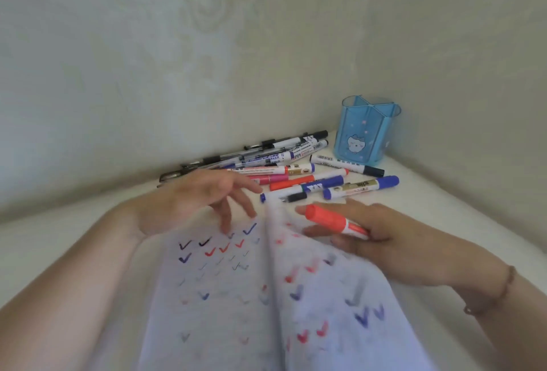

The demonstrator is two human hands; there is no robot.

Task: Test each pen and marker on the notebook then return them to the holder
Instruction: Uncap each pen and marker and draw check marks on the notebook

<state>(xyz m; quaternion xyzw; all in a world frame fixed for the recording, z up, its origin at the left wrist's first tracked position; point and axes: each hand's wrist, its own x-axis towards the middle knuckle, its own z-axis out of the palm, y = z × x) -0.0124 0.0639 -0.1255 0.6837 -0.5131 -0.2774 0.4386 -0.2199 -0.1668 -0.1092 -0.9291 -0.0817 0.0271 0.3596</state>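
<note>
An open notebook (225,296) lies in front of me, both pages covered with blue, red and black tick marks. My right hand (370,237) holds a capped red marker (331,219) over the top of the right page, cap pointing left. Over the top of the left page my left hand (195,202) hovers with fingers spread and relaxed, holding nothing. A heap of several pens and markers (284,166) lies on the table beyond the notebook. At the back right stands the blue translucent holder (362,133), with no pens showing in it.
The white table (444,216) sits in a corner, with walls close behind and to the right. A blue-capped marker (361,187) and a black-capped marker (346,165) lie between the notebook and the holder. My right wrist wears a bracelet (500,290).
</note>
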